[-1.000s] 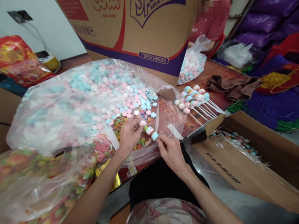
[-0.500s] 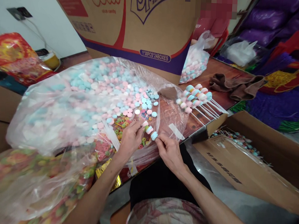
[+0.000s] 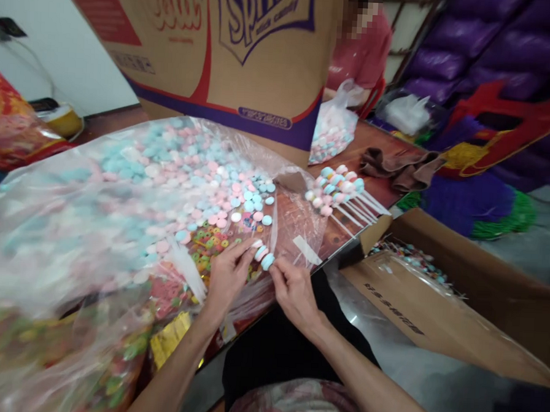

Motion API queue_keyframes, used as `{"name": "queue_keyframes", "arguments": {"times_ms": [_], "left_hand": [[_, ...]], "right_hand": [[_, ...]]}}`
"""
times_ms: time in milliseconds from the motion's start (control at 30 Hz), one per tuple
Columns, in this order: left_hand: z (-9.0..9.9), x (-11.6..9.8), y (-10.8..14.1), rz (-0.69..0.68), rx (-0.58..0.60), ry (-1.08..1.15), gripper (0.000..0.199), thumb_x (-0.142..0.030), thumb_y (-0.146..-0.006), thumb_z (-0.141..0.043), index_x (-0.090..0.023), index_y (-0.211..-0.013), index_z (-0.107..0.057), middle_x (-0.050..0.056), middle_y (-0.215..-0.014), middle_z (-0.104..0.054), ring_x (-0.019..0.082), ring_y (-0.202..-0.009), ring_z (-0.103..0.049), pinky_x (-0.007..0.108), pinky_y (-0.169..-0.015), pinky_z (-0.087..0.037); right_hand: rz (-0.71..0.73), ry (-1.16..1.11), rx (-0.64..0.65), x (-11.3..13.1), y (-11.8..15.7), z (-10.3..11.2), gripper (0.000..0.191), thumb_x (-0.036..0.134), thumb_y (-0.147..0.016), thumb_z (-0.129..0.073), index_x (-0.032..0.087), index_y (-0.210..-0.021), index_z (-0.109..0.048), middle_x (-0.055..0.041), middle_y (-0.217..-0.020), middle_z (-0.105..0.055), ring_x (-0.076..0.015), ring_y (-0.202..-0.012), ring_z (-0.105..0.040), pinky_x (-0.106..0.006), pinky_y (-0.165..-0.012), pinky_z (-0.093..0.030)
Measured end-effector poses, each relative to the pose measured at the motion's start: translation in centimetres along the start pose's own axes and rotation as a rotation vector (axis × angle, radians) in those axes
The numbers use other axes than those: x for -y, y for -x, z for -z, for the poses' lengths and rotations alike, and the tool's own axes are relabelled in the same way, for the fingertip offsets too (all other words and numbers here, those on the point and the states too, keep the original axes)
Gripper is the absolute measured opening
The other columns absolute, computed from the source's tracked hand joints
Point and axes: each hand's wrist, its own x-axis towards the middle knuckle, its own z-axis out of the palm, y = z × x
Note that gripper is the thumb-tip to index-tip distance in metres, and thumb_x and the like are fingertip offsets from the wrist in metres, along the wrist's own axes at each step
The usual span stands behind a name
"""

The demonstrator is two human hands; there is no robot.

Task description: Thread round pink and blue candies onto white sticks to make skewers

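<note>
Between my two hands is a marshmallow skewer (image 3: 264, 256), a short row of pink, white and blue pieces. My left hand (image 3: 229, 270) is closed, pinching its upper end with thumb and fingertips. At the lower end, beside the blue marshmallow, my right hand (image 3: 294, 289) is closed; its fingers hide the stick. Just beyond lie loose marshmallows (image 3: 252, 198), spilling from a large clear bag. Ring-shaped gummies (image 3: 203, 242) in red, green and yellow lie left of my left hand, next to a bundle of white sticks (image 3: 186, 268).
Several finished skewers (image 3: 338, 185) lie at the table's right edge, near a brown cloth (image 3: 399, 167). A big printed carton (image 3: 195, 60) stands behind the marshmallows. An open cardboard box (image 3: 390, 298) holding candy is at the right. A person (image 3: 363, 57) sits across the table.
The camera view has turned a little to the right, so the scene sits further left. Both hands still hold the skewer, with the left fingers still at its upper end.
</note>
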Motion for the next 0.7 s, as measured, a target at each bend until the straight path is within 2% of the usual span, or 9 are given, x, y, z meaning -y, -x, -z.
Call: {"name": "queue_keyframes", "arguments": {"times_ms": [167, 267, 333, 400, 500, 600, 700], "left_hand": [[-0.3, 0.7, -1.0, 0.166, -0.121, 0.144, 0.039, -0.046, -0.078, -0.068, -0.022, -0.109, -0.076, 0.003, -0.110, -0.076, 0.025, -0.101, -0.070, 0.043, -0.101, -0.052], [-0.2, 0.7, -1.9, 0.194, -0.208, 0.212, 0.040, -0.048, -0.071, -0.074, -0.022, -0.100, -0.078, 0.003, -0.105, -0.077, 0.026, -0.099, -0.071, 0.044, -0.098, -0.055], [0.0, 0.4, -2.4, 0.190, -0.206, 0.244, 0.040, -0.052, -0.067, -0.076, -0.022, -0.094, -0.078, 0.003, -0.099, -0.078, 0.026, -0.095, -0.072, 0.043, -0.094, -0.057], [0.1, 0.0, -2.7, 0.187, -0.151, 0.265, 0.045, -0.055, -0.065, -0.078, -0.021, -0.094, -0.078, 0.005, -0.097, -0.078, 0.027, -0.095, -0.072, 0.043, -0.094, -0.057], [-0.2, -0.7, -3.1, 0.210, -0.039, 0.347, 0.057, -0.059, -0.067, -0.077, -0.019, -0.108, -0.074, 0.007, -0.095, -0.078, 0.026, -0.092, -0.073, 0.042, -0.092, -0.058], [-0.8, -1.2, -3.3, 0.225, -0.004, 0.415, 0.055, -0.060, -0.068, -0.076, -0.018, -0.103, -0.072, 0.006, -0.083, -0.076, 0.023, -0.078, -0.073, 0.036, -0.074, -0.062], [-1.4, -1.1, -3.2, 0.197, 0.015, 0.365, 0.046, -0.059, -0.071, -0.074, -0.017, -0.089, -0.070, 0.003, -0.068, -0.070, 0.018, -0.062, -0.066, 0.027, -0.057, -0.056]], "right_hand": [[0.020, 0.045, -0.010, 0.2, -0.5, -0.1, 0.029, 0.024, -0.097, -0.041, 0.020, -0.070, -0.049, 0.0050, -0.059, -0.041, -0.0107, -0.053, -0.039, -0.023, -0.053, -0.028], [0.096, 0.178, 0.018, 0.1, -0.7, 0.8, 0.025, 0.019, -0.097, -0.042, 0.021, -0.077, -0.057, 0.0031, -0.066, -0.054, -0.0116, -0.058, -0.047, -0.023, -0.057, -0.031], [0.143, 0.261, 0.024, -0.1, -0.7, 1.9, 0.022, 0.018, -0.096, -0.044, 0.022, -0.084, -0.062, 0.0016, -0.072, -0.060, -0.0131, -0.064, -0.054, -0.023, -0.060, -0.034], [0.166, 0.277, -0.020, -0.5, -0.7, 3.3, 0.023, 0.019, -0.097, -0.046, 0.023, -0.086, -0.065, 0.0001, -0.076, -0.063, -0.0145, -0.068, -0.057, -0.024, -0.063, -0.037], [0.168, 0.211, -0.192, -1.0, -1.3, 6.1, 0.027, 0.021, -0.099, -0.045, 0.021, -0.082, -0.066, -0.0021, -0.077, -0.065, -0.0156, -0.069, -0.059, -0.024, -0.065, -0.041], [0.155, 0.236, -0.378, -1.3, -3.1, 9.8, 0.025, 0.022, -0.098, -0.046, 0.020, -0.086, -0.067, -0.0037, -0.082, -0.067, -0.0175, -0.074, -0.061, -0.026, -0.070, -0.043], [0.097, 0.455, -0.496, -1.5, -6.4, 13.8, 0.025, 0.024, -0.098, -0.046, 0.019, -0.087, -0.069, -0.0058, -0.087, -0.069, -0.0193, -0.081, -0.063, -0.027, -0.074, -0.042]]}}
